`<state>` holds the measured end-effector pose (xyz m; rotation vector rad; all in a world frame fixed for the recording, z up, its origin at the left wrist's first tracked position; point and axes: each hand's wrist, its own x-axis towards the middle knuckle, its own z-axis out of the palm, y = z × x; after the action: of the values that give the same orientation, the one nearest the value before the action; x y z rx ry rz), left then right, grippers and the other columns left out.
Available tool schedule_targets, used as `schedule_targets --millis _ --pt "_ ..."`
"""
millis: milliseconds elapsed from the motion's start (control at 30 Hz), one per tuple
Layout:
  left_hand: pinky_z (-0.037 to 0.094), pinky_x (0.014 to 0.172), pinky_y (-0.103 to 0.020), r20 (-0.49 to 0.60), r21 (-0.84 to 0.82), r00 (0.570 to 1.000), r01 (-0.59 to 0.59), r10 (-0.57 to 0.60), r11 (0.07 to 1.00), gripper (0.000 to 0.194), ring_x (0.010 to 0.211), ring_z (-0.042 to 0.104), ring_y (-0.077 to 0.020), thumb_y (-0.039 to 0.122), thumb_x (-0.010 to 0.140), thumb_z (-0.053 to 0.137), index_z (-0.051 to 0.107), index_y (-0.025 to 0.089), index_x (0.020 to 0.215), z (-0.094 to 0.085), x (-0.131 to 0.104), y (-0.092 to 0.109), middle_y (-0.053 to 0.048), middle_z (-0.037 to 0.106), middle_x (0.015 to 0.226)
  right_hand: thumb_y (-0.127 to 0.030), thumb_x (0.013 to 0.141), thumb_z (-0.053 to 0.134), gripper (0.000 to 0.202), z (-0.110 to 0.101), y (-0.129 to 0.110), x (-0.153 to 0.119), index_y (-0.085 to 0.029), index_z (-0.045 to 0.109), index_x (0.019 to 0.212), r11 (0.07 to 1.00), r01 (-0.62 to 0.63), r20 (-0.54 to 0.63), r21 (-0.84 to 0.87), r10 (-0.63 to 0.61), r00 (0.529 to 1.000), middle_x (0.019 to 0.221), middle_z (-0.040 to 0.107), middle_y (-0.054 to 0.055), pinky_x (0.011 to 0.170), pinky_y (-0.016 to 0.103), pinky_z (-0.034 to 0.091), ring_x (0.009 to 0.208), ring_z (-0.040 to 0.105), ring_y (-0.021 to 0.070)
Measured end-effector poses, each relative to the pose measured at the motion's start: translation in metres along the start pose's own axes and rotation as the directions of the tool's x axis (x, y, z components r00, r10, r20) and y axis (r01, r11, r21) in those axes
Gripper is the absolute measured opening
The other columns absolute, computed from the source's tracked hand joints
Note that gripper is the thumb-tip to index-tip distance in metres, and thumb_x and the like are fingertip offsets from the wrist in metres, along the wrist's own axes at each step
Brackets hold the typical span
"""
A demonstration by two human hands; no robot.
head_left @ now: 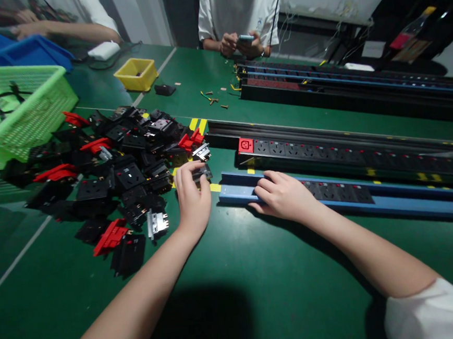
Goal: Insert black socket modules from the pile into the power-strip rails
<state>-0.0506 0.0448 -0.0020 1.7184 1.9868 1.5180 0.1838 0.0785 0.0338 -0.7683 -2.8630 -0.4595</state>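
At the right edge of a heap of socket modules, my left hand has thumb and fingers closed around a black socket module, partly hidden by them. My right hand grips a blue metal channel near its left end, thumb on the near side and fingers curled over the top. To the right of that hand, a row of black sockets sits inside the channel; the part under the hand is hidden. The channel's left end holds no socket.
Behind lies a black strip with a red socket at its end. More strips, loose screws, a yellow bin and a green basket stand farther off. A person across the table holds a phone.
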Motion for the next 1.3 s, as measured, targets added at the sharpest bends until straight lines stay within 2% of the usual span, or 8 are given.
schedule_targets --millis 167,333,500,700,867,1067,1200,1300 --pt "0.045 0.102 -0.040 -0.005 -0.025 0.992 0.124 -0.124 0.992 0.024 0.110 0.058 -0.0211 0.016 0.087 0.054 0.054 0.022 0.110 0.002 0.003 -0.005 -0.007 0.062 0.115 -0.043 0.096 0.057 0.031 0.000 0.000 0.000 -0.016 0.068 0.085 1.000 -0.003 0.000 0.016 0.003 1.000 0.089 0.069 0.011 0.085 0.037 0.046 0.100 0.060 0.0289" --pt "0.047 0.097 -0.039 0.010 -0.001 0.996 0.086 -0.086 0.996 0.028 0.106 0.058 -0.0215 0.014 0.082 0.059 0.055 0.023 0.109 0.001 0.003 -0.001 -0.006 0.061 0.112 -0.044 0.096 0.055 0.032 -0.001 -0.001 0.000 -0.017 0.068 0.086 1.000 -0.005 0.004 0.005 0.005 1.000 0.089 0.069 0.010 0.086 0.037 0.046 0.101 0.060 0.0284" --pt "0.040 0.103 -0.044 -0.058 0.105 0.990 0.134 -0.128 0.985 0.025 0.120 0.052 -0.0270 0.028 0.090 0.058 0.054 0.023 0.114 0.001 -0.001 0.000 -0.009 0.058 0.125 -0.044 0.098 0.052 0.034 -0.002 -0.001 0.000 -0.016 0.068 0.086 1.000 0.002 0.005 -0.012 -0.001 1.000 0.090 0.069 0.010 0.088 0.037 0.046 0.101 0.060 0.0286" --pt "0.038 0.107 -0.047 -0.039 0.100 0.982 0.188 -0.184 0.977 0.037 0.122 0.051 -0.0275 0.017 0.081 0.062 0.052 0.022 0.116 0.003 0.002 -0.006 -0.010 0.056 0.126 -0.045 0.098 0.052 0.035 -0.001 -0.001 0.000 -0.016 0.067 0.086 1.000 0.006 -0.003 -0.018 -0.006 1.000 0.089 0.069 0.010 0.087 0.037 0.046 0.101 0.061 0.0287" --pt "0.042 0.104 -0.045 -0.017 0.063 0.982 0.190 -0.189 0.980 0.028 0.114 0.053 -0.0258 0.031 0.087 0.063 0.055 0.023 0.113 0.003 0.003 -0.007 -0.007 0.059 0.118 -0.045 0.099 0.050 0.036 -0.001 -0.001 0.000 -0.016 0.067 0.085 1.000 0.005 -0.007 -0.021 -0.005 1.000 0.088 0.069 0.009 0.086 0.037 0.047 0.101 0.061 0.0292" --pt "0.049 0.094 -0.042 0.119 0.022 0.961 0.250 -0.251 0.968 0.043 0.087 0.059 -0.0184 0.035 0.089 0.062 0.047 0.020 0.127 0.006 0.001 -0.009 -0.012 0.055 0.127 -0.044 0.098 0.050 0.035 0.000 0.000 0.001 -0.016 0.066 0.084 1.000 0.008 -0.020 -0.020 -0.008 1.000 0.087 0.069 0.009 0.085 0.038 0.049 0.100 0.063 0.0307" --pt "0.047 0.099 -0.047 0.208 0.134 0.959 0.165 -0.191 0.977 0.043 0.104 0.060 -0.0271 0.037 0.088 0.065 0.050 0.021 0.125 0.007 0.002 -0.011 -0.011 0.061 0.116 -0.044 0.099 0.050 0.036 0.000 0.000 0.000 -0.016 0.066 0.085 1.000 0.010 -0.015 -0.021 -0.010 1.000 0.087 0.069 0.009 0.085 0.039 0.049 0.100 0.063 0.0314" --pt "0.049 0.095 -0.046 0.204 0.093 0.962 0.166 -0.182 0.982 0.036 0.108 0.059 -0.0280 0.038 0.088 0.065 0.053 0.022 0.119 0.007 0.002 -0.013 -0.010 0.062 0.113 -0.044 0.098 0.051 0.035 0.000 0.000 0.000 -0.016 0.066 0.084 1.000 0.007 -0.015 -0.017 -0.007 1.000 0.087 0.069 0.009 0.085 0.039 0.049 0.100 0.063 0.0315"
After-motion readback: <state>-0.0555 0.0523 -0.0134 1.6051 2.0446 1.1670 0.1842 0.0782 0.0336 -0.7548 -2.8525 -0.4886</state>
